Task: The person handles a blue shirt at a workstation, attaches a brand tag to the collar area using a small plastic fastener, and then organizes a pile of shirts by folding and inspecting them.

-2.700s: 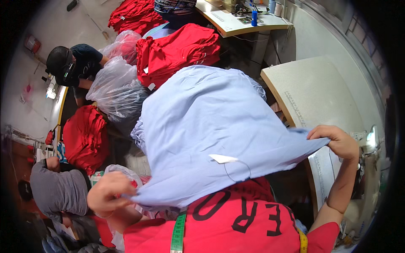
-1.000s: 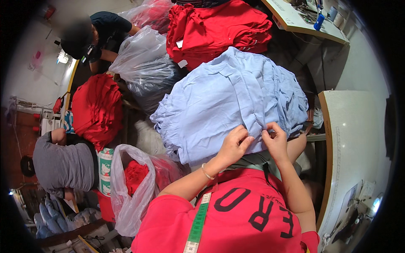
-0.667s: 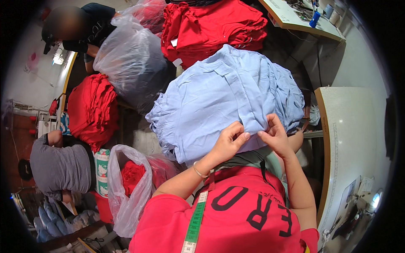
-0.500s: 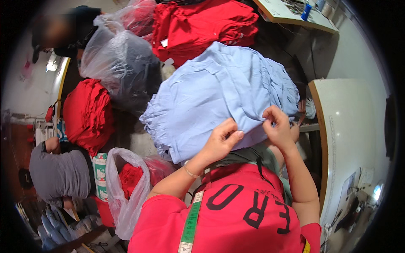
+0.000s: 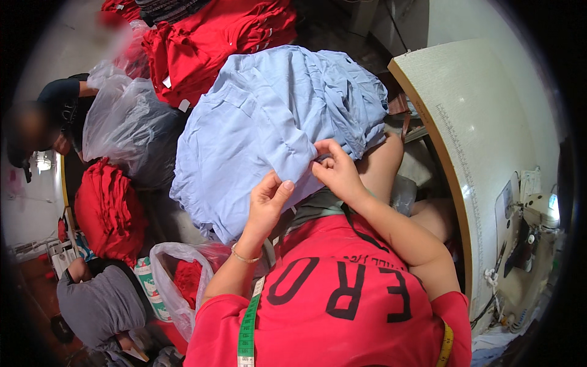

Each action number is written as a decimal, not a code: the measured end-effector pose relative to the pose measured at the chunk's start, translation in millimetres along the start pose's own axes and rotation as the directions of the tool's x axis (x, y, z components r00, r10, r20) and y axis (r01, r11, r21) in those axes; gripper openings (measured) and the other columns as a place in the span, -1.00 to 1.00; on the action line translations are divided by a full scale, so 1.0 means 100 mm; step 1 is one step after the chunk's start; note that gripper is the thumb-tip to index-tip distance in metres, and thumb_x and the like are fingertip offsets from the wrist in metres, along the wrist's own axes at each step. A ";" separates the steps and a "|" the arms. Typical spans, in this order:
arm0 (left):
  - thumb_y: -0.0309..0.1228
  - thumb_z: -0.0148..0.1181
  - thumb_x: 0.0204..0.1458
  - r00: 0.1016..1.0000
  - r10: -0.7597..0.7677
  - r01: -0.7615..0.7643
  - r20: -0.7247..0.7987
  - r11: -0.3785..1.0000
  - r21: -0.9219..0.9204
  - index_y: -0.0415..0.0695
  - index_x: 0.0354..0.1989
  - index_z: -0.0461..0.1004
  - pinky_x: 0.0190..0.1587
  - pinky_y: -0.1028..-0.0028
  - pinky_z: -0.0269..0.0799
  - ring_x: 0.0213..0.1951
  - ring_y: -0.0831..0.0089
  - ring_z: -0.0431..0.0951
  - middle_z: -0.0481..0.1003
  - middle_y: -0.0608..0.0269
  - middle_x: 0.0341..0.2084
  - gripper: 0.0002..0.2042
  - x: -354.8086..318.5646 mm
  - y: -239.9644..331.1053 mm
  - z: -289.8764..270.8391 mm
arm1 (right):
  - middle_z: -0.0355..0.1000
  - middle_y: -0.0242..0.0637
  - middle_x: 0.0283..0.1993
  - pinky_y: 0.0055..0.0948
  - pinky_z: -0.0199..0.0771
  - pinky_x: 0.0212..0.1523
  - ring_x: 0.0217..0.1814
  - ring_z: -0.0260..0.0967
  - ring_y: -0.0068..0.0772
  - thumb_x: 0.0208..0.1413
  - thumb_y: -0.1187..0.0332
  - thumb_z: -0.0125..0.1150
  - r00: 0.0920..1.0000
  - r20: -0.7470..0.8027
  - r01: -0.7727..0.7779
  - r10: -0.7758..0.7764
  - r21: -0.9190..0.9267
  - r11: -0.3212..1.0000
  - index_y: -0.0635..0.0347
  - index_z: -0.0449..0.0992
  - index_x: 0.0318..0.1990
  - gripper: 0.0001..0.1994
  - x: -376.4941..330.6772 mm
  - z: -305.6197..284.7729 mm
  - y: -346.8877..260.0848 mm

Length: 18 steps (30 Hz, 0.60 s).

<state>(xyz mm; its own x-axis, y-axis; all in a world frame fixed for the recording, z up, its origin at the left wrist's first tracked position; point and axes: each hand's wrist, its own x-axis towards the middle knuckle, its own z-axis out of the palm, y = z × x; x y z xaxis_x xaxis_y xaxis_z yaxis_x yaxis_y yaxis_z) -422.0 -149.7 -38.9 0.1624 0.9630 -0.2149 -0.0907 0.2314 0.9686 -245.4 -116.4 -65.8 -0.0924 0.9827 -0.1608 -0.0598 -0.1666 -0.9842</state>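
A thick pile of light blue garments lies across my lap, with creased, layered edges. At its near edge, my right hand is closed, pinching a bit of the top garment between thumb and fingertips. Just left of it, my left hand is curled closed at the same edge, thumb near the fingers, with cloth seemingly gripped in it. The inner fingers of the left hand are partly hidden. A green and white measuring tape hangs down over my red shirt.
Piles of red garments lie beyond and at the left. Clear plastic bags hold dark cloth and red cloth. A pale table with a sewing machine stands at the right. Two other people are at the left.
The view has turned and shifted, so the blue pile and both hands sit farther left. The right hand still pinches the cloth edge, and the left has drawn slightly nearer my body.
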 end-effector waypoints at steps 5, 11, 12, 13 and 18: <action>-0.42 0.12 0.08 0.999 0.053 -0.054 0.006 0.995 0.085 -0.25 -0.52 0.35 -0.41 0.62 0.10 -0.50 0.63 0.18 0.21 0.44 -0.57 -0.80 -0.03 0.00 -0.02 | 0.34 -0.45 -0.33 -0.73 0.20 -0.46 -0.43 0.20 -0.78 -0.07 0.62 0.05 0.982 0.162 -0.146 0.093 0.354 0.924 0.25 0.35 -0.16 -0.74 0.00 -0.15 -0.16; -0.43 0.18 -0.04 0.959 0.151 -0.281 0.241 0.625 0.728 -0.24 -0.52 0.39 -0.39 0.30 0.30 -0.47 0.12 0.37 0.35 0.06 -0.55 -0.85 -0.06 -0.06 0.09 | 0.32 -0.28 -0.24 -0.60 0.31 -0.31 -0.36 0.27 -0.56 -0.10 0.63 0.03 0.990 0.132 0.084 -0.042 -0.338 0.937 0.24 0.30 -0.06 -0.64 -0.11 -0.42 -0.12; -0.43 0.17 -0.04 0.967 0.162 -0.254 0.196 0.624 0.739 -0.25 -0.51 0.40 -0.40 0.32 0.30 -0.48 0.16 0.39 0.37 0.08 -0.54 -0.85 -0.03 0.02 0.08 | 0.32 -0.24 -0.24 -0.54 0.34 -0.27 -0.33 0.30 -0.49 -0.10 0.63 0.05 0.992 0.110 0.100 -0.056 -0.449 0.888 0.24 0.30 -0.06 -0.63 -0.13 -0.42 -0.13; -0.44 0.17 -0.03 0.973 0.173 -0.226 0.151 0.622 0.749 -0.26 -0.51 0.41 -0.41 0.33 0.30 -0.49 0.19 0.41 0.39 0.09 -0.53 -0.86 0.01 0.13 0.05 | 0.33 -0.17 -0.20 -0.35 0.34 -0.12 -0.17 0.34 -0.23 -0.13 0.57 0.11 0.894 0.082 0.388 -0.440 -0.631 0.672 0.23 0.34 -0.10 -0.65 -0.14 -0.36 -0.15; -0.48 0.08 -0.01 0.780 0.528 -0.613 0.335 0.538 0.578 -0.15 -0.15 0.46 -0.06 0.32 0.33 -0.10 0.18 0.45 0.45 0.08 -0.14 -0.78 0.37 0.17 0.08 | 0.34 -0.18 -0.15 -0.29 0.33 -0.03 -0.07 0.32 -0.15 -0.15 0.54 0.15 0.744 0.437 0.660 -0.506 -0.602 0.450 0.24 0.43 -0.23 -0.75 -0.21 -0.14 -0.28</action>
<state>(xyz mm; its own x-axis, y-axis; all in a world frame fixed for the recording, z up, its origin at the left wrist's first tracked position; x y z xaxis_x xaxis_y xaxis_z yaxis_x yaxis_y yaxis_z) -409.7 -110.9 -29.1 0.4083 0.8273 0.3857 0.4199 -0.5454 0.7254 -227.9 -131.6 -35.7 -0.4731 0.7796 0.4105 0.5101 0.6222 -0.5938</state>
